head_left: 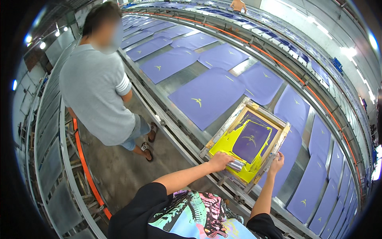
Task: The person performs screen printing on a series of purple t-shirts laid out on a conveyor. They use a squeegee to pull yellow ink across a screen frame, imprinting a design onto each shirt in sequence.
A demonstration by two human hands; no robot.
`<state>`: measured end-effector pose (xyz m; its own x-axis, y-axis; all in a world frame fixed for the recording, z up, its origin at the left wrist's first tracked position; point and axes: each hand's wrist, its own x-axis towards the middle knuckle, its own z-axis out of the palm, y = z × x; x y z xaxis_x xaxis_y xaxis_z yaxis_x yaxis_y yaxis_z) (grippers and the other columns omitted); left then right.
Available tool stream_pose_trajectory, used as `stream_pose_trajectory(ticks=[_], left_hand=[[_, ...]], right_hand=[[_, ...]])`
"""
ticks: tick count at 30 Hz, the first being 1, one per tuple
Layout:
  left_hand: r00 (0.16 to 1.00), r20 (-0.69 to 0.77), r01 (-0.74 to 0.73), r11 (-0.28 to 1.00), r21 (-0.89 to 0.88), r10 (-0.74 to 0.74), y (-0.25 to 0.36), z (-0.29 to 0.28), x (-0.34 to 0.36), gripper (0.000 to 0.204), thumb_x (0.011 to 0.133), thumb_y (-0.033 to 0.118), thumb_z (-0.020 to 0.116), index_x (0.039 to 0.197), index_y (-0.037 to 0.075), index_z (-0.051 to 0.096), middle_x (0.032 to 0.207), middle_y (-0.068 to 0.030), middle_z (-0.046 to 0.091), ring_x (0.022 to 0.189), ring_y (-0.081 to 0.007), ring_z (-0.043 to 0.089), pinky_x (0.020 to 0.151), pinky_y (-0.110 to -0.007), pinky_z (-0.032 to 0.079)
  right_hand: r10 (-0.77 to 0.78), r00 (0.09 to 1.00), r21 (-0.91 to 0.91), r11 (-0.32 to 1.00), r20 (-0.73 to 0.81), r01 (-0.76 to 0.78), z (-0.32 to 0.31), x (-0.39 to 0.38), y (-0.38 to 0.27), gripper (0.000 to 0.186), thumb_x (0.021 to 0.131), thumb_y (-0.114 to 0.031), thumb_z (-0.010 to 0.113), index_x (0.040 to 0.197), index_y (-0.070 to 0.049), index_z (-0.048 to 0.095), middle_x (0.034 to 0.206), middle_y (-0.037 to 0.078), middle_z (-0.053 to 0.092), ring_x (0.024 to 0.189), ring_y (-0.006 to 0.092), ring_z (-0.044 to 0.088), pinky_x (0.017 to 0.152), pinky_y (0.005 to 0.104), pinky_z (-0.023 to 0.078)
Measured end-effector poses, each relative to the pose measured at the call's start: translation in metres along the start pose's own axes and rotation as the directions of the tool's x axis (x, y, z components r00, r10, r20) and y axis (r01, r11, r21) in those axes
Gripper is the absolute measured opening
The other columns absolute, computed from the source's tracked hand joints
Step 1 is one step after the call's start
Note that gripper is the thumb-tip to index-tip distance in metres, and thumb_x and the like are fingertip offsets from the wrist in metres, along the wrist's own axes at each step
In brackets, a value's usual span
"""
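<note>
A wooden screen-printing frame (pixel 286 128) lies tilted over the purple fabric panels on the long table in front of me. Bright yellow ink (pixel 223 144) coats the mesh around a dark window with a small curved motif. My left hand (pixel 221 161) is closed on a silvery squeegee (pixel 236 165), which sits in the ink at the frame's near end. At the frame's right side, my right hand (pixel 277 162) has its fingers curled around the outer edge. Part of the squeegee's grip is hidden under my left hand.
Purple fabric panels (pixel 209 95) with small yellow prints cover the table in rows. A person in a grey shirt (pixel 95 91) stands in the aisle to my left. Metal rails (pixel 159 119) edge the table. Another rack (pixel 51 131) lines the far left; a farther person (pixel 238 5) is behind.
</note>
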<state>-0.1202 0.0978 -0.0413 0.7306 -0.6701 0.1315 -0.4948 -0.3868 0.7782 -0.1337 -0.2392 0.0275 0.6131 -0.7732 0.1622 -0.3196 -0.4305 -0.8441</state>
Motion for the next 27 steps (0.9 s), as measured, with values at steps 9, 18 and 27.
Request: stream_pose_trajectory(ticks=[9, 18, 27], left_hand=[[0.995, 0.011, 0.095, 0.994, 0.046, -0.096, -0.049, -0.048, 0.001, 0.037, 0.082, 0.003, 0.066, 0.115, 0.017, 0.072, 0.107, -0.0034, 0.075, 0.106, -0.0268, 0.068, 0.090, -0.046, 0.049], [0.983, 0.037, 0.179, 0.983, 0.050, -0.181, 0.007, -0.071, 0.016, 0.040, 0.080, 0.004, 0.068, 0.117, 0.020, 0.071, 0.110, -0.0018, 0.074, 0.108, -0.0257, 0.066, 0.093, -0.045, 0.047], [0.970, -0.047, 0.240, 0.969, 0.064, -0.238, -0.016, -0.135, -0.003, 0.036, 0.082, 0.003, 0.066, 0.114, 0.016, 0.073, 0.109, -0.0052, 0.075, 0.108, -0.0279, 0.067, 0.091, -0.047, 0.048]], right_hand=[[-0.080, 0.996, -0.131, 0.989, -0.034, 0.075, 0.065, -0.022, -0.027, 0.022, 0.099, -0.017, 0.060, 0.112, -0.002, 0.069, 0.100, 0.011, 0.070, 0.091, 0.0216, 0.063, 0.085, 0.0358, 0.049], [-0.023, 1.000, -0.155, 0.988, 0.017, 0.025, 0.037, 0.008, -0.054, 0.021, 0.100, -0.020, 0.062, 0.111, -0.004, 0.069, 0.094, 0.008, 0.069, 0.083, 0.0192, 0.061, 0.079, 0.0354, 0.049], [0.071, 0.995, 0.009, 0.997, 0.067, -0.072, 0.096, -0.035, -0.089, 0.021, 0.099, -0.020, 0.062, 0.113, -0.005, 0.065, 0.083, 0.005, 0.061, 0.071, 0.0149, 0.051, 0.069, 0.0340, 0.045]])
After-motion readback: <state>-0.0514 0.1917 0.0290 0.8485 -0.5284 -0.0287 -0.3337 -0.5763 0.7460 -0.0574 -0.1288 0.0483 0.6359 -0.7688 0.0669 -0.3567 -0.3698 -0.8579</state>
